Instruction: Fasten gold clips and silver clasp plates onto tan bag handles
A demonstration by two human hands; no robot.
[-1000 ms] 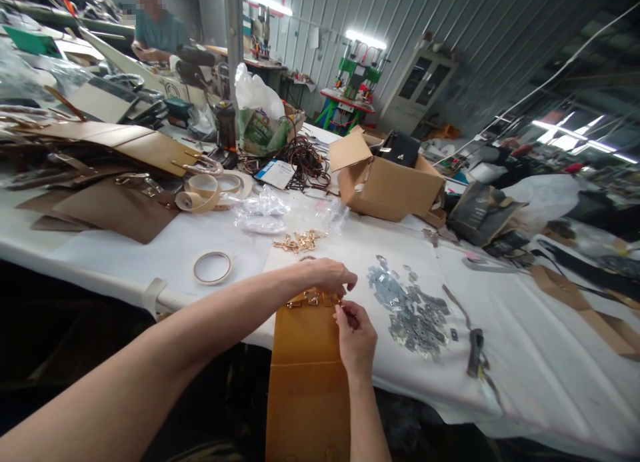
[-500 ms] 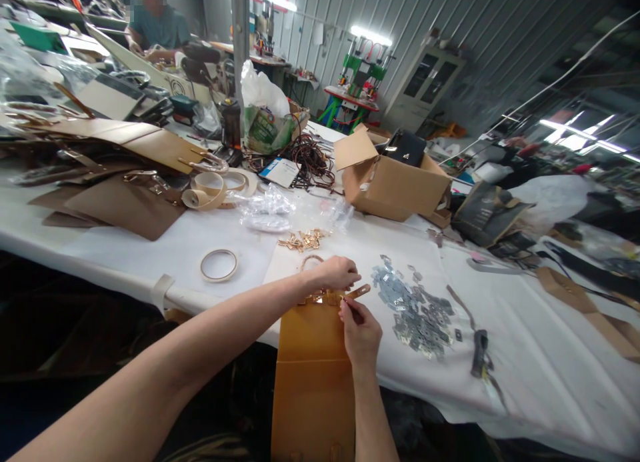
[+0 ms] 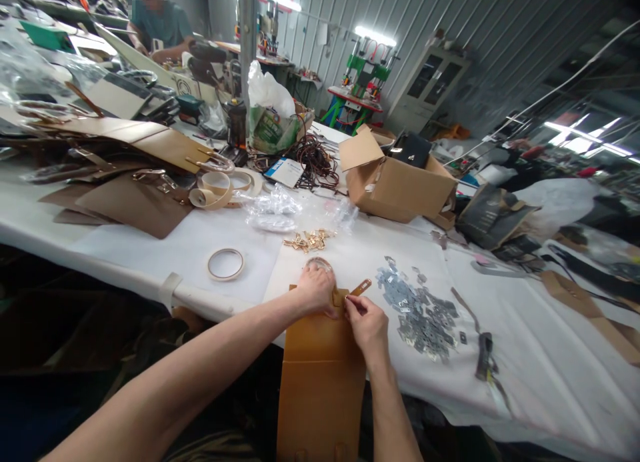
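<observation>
The tan leather panel [image 3: 320, 369] at lower centre of the frame is smooth and matt. Right of it, the pile of small silver metal plates [image 3: 420, 312] is glossy. The white cloth table cover [image 3: 525, 362] is matt; the brown corrugated cardboard box [image 3: 400, 185] at upper centre is dull.

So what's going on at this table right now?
A person is working on a tan leather piece that hangs over the edge of the white table. The left hand presses down on its top edge, while the right hand pinches a small strap tab there. A pile of silver metal plates lies to the right, gold fittings just beyond, and a tape ring to the left.
</observation>
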